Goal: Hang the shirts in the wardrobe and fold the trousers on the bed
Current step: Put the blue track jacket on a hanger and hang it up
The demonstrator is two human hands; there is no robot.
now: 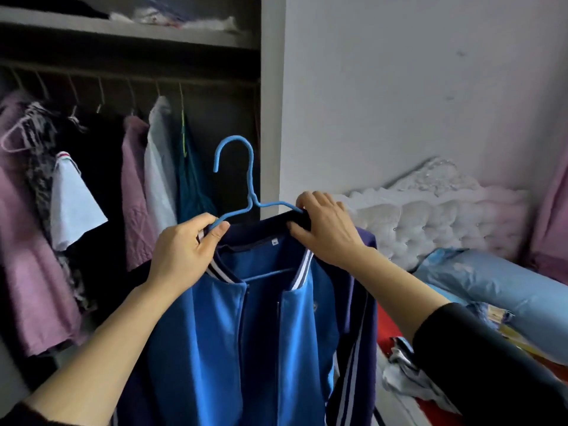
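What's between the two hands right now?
Head view: the blue hanger rises between left hand and right hand, above the jacket collar and its white tag.

The bed with a red cover (pixel 384 325) carries a long light blue rolled bolster (pixel 491 284) near its white tufted headboard (pixel 430 222) and a crumpled white-and-dark garment heap (pixel 401 373); the grey wardrobe shelf (pixel 123 32) holds crumpled white fabric (pixel 184 21)
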